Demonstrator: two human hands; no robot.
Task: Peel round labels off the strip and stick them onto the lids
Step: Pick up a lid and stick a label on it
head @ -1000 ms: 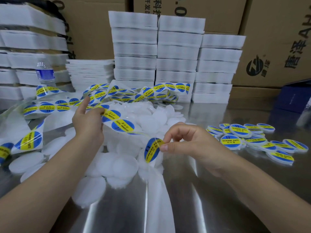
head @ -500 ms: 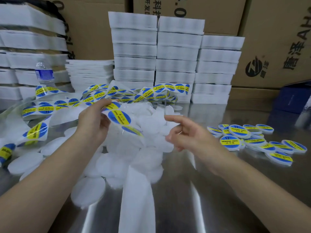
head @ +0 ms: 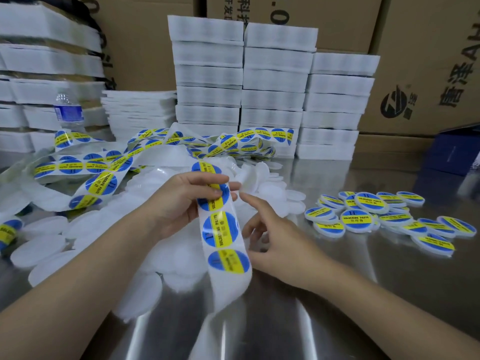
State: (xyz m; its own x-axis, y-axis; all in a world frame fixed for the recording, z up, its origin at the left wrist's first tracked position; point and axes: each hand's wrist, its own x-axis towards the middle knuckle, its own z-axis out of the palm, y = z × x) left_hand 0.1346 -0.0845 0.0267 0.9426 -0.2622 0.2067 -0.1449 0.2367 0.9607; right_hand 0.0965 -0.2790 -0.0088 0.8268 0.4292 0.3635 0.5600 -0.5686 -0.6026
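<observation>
Gripping label strip [head: 220, 229] between thumb and fingers: left hand [head: 181, 201]; right hand [head: 272, 237] loosely spread, empty, beside strip.

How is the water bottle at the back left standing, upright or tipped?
Upright: the water bottle shows its cap on top; its base is hidden.

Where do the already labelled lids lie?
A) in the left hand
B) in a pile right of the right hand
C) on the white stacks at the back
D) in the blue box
B: the labelled lids lie on the table, right of the right hand; the left hand holds only the label strip.
</observation>
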